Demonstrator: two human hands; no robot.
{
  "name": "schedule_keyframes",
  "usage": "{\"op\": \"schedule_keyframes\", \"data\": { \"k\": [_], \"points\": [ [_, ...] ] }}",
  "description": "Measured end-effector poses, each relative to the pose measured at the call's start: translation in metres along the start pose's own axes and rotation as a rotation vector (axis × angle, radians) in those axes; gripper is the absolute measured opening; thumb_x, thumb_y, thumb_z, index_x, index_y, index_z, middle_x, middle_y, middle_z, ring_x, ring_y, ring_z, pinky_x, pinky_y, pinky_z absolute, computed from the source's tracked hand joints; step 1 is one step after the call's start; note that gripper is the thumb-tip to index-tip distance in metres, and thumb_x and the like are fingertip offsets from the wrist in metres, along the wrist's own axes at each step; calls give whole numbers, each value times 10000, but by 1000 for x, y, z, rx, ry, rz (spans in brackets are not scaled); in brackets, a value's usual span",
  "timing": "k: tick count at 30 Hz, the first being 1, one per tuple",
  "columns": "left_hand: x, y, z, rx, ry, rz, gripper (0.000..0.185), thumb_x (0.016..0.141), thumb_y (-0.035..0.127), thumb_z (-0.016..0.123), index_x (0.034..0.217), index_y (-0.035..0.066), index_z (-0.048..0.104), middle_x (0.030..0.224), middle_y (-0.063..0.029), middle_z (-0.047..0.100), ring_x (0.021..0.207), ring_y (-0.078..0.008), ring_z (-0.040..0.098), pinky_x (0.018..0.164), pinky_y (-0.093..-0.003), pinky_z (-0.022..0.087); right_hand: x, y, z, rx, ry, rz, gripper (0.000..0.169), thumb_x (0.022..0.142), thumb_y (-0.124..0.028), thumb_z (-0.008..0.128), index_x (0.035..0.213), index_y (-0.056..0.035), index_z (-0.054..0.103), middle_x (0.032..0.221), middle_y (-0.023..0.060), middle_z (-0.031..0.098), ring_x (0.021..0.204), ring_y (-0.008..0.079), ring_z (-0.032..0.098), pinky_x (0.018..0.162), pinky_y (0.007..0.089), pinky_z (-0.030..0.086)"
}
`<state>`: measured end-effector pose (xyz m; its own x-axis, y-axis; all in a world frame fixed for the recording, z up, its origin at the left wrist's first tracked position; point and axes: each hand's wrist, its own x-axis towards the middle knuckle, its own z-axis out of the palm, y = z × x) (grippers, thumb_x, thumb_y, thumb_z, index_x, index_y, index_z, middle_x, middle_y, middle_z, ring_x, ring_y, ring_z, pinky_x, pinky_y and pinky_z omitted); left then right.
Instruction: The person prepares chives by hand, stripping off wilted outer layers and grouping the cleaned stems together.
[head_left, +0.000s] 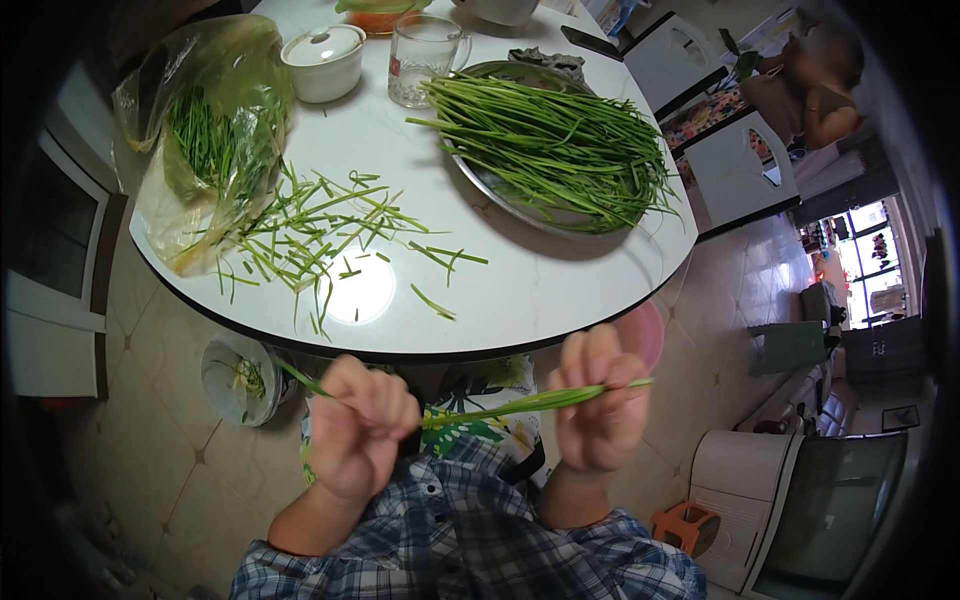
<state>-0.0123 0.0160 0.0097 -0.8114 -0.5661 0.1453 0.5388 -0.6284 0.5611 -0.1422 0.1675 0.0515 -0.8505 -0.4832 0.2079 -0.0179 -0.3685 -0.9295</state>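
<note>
Between my two hands, just off the table's front edge, stretches a small bunch of thin green stalks, probably garlic chives. My left hand grips one end, and a bit pokes out past the fist. My right hand pinches the other end, with a pale tip showing beyond the fingers. A large heap of the same stalks lies across a round metal basin on the table. Short trimmed pieces are scattered at the left. Beside them a clear plastic bag holds more greens.
On the white table stand a lidded white pot, a glass mug and an orange-filled bowl. A dark phone lies at the far edge. Below are a waste bin and a pink tub. A person sits beyond the chairs.
</note>
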Motion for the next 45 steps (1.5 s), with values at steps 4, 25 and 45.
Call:
{"op": "schedule_keyframes", "data": {
  "k": [4, 25, 45],
  "points": [
    [-33, -27, -34, 473, -120, -325, 275, 930, 230, 575, 775, 3, 573, 683, -55, 559, 613, -132, 497, 566, -255, 377, 24, -38, -7, 16, 99, -267, 194, 974, -225, 530, 1011, -41, 576, 853, 51, 490, 823, 176, 450, 723, 239, 386],
    [-36, -19, -32, 618, -207, -599, 100, 830, 32, 707, 904, -19, 664, 769, -67, 693, 707, -86, 653, 644, -212, 520, 138, 4, 51, -1056, -451, -623, 266, 784, 83, 578, 1025, 0, 655, 984, 127, 664, 877, 255, 633, 782, 309, 487],
    [-14, 98, -65, 536, 229, 101, 256, 927, 1, 541, 1171, -77, 550, 1010, -174, 692, 850, -181, 688, 778, -275, 544, 167, 87, 286, -1154, -723, -426, 266, 809, -299, 647, 799, -39, 705, 705, 133, 675, 646, 299, 667, 605, 384, 517]
  ]
}}
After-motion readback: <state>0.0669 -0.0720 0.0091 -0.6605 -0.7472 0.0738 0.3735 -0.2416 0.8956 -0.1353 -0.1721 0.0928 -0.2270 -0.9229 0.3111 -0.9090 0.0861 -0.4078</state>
